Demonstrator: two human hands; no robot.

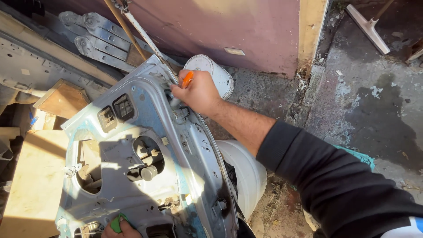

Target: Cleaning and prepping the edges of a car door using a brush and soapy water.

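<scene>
**Driving the tool square at the top of the door shell**

The right hand (200,91) is closed around an orange-handled tool (187,79) — by its look a screwdriver — with its working end pressed into the fitting (176,103) near the upper edge of the pale blue car door shell (145,176). The shell fills the view from about 8 o'clock up to 12 o'clock, and the fitting sits just left of the fist, at roughly 11 o'clock from the frame centre. The left hand (120,227) shows only in part at 7 o'clock, its fingers wrapped on a small green object (116,223) against the shell's lower edge.

To do this well, I judge the shaft should stay in line with the fastener, pushed inward before any turn, so the tip does not ride out and scar the metal. The lower hand would best brace the shell firmly — the panel seems to lean on the white bucket (244,172) at 5 o'clock and could rock. The wrist is bent sharply; a straighter forearm should give steadier torque. Cut-out edges look sharp, so knuckles want clearance.
</scene>
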